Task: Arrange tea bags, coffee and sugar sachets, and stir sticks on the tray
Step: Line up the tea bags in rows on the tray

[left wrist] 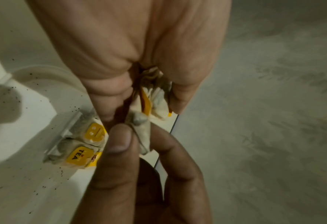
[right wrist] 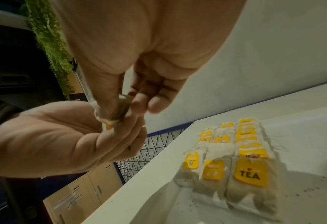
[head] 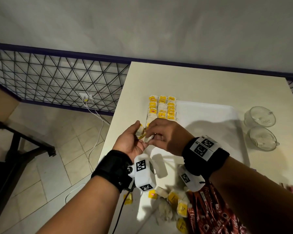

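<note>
Above the tray's left edge, my left hand [head: 139, 133] holds a small bunch of tea bags [left wrist: 157, 98] with yellow tags, gripped between thumb and fingers. My right hand [head: 150, 136] meets it and pinches one tea bag [left wrist: 141, 131] from the bunch between thumb [left wrist: 120, 139] and forefinger. The white tray [head: 210, 114] lies on the cream table [head: 193, 81]. Three rows of tea bags [head: 162, 107] fill the tray's left end, and their "TEA" tags [right wrist: 251, 174] show in the right wrist view. Loose tea bags [head: 173, 199] lie near the front edge, beside red coffee sachets [head: 210, 215].
Two glass cups [head: 260, 116] [head: 261, 138] stand right of the tray. Tea dust speckles the tray floor [right wrist: 312, 189]. The table's left edge [head: 118, 105] drops to a tiled floor with cables and a wire-mesh rail [head: 57, 78]. Most of the tray's right part is bare.
</note>
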